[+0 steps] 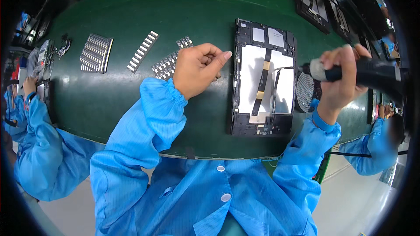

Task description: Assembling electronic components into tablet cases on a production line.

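Note:
An opened tablet back (pixel 264 78) lies on the green belt (pixel 188 4), showing a white panel, a yellow flex strip and black frame. My right hand (pixel 340 76) grips a black electric screwdriver (pixel 363 71) whose tip points left at the tablet's right edge. My left hand (pixel 199 67) hovers just left of the tablet, fingers curled and pinched together above strips of small metal parts (pixel 168 63); whether it holds a part I cannot tell.
More part strips (pixel 142 51) and a tray of parts (pixel 96 52) lie to the left. A round mesh dish (pixel 306 91) sits right of the tablet. Further tablets (pixel 313 2) lie up the belt. Other workers in blue sleeves (pixel 30 118) stand on both sides.

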Tool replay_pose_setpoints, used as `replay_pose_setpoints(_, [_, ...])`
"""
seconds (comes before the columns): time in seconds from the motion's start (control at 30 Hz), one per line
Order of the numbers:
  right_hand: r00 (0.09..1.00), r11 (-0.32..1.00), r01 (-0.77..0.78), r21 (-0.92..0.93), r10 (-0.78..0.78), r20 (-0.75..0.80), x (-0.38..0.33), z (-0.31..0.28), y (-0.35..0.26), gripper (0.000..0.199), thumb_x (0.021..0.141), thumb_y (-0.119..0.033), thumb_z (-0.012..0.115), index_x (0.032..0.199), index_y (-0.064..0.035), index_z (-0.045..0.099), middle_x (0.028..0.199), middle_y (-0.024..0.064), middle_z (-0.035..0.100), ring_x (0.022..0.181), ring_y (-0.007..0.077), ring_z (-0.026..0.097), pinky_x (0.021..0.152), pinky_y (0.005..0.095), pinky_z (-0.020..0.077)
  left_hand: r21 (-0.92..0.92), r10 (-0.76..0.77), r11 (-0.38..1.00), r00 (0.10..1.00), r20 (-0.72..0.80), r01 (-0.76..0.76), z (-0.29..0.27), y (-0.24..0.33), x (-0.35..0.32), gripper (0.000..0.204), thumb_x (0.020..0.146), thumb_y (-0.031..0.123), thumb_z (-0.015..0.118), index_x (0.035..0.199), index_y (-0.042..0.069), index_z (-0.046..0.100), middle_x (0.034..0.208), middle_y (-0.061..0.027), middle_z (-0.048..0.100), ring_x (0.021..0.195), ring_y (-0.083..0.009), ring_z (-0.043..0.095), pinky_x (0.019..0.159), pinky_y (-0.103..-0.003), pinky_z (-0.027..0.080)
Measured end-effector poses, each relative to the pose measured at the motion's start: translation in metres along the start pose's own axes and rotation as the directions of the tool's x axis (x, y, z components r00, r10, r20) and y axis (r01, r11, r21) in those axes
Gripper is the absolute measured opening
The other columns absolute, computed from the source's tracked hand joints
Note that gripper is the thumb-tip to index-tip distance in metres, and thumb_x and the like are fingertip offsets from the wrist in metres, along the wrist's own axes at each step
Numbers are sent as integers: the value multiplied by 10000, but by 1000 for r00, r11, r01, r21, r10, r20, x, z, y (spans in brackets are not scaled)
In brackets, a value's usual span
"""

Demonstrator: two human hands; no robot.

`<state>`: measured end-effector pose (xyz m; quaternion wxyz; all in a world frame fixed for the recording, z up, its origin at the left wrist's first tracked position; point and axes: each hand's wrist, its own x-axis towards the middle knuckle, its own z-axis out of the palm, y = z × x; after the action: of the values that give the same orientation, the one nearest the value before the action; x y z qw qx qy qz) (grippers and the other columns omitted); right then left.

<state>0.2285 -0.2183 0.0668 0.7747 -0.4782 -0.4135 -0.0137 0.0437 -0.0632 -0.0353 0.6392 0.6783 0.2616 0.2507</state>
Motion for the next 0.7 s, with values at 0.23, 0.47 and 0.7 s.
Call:
replay_pose_setpoints(0.23, [995, 995, -99, 20, 98, 29, -22, -78, -14, 815, 869, -702, 313, 1260, 9, 388, 708, 96, 505, 525, 210, 509, 529, 400, 435, 351, 503, 761, 838, 211, -545, 10, 21, -34, 111, 780, 108, 700, 811, 8, 663, 709, -91, 643, 615, -211, 642, 533, -301, 504])
replay_pose_setpoints(0.47, [996, 981, -58, 187, 70, -55, -28, -62, -7, 917, 813, -788, 278, 1238, 14, 409, 642, 126, 517, 522, 221, 524, 484, 369, 459, 394, 562, 415, 572, 598, -820, 46, 21, -76, 322, 704, 161, 779, 924, -28, 640, 1047, -169, 642, 1023, -299, 624, 922, -429, 480])
replay_pose_setpoints(0.7, [989, 950, -128, 285, 142, -29, -38, -54, -17, 833, 834, -752, 318, 1198, -7, 405, 636, 118, 520, 492, 208, 525, 466, 345, 466, 647, 545, 309, 688, 480, -697, -6, 28, 54, 331, 731, 112, 740, 1018, -5, 624, 1102, -181, 618, 1066, -345, 579, 939, -444, 458])
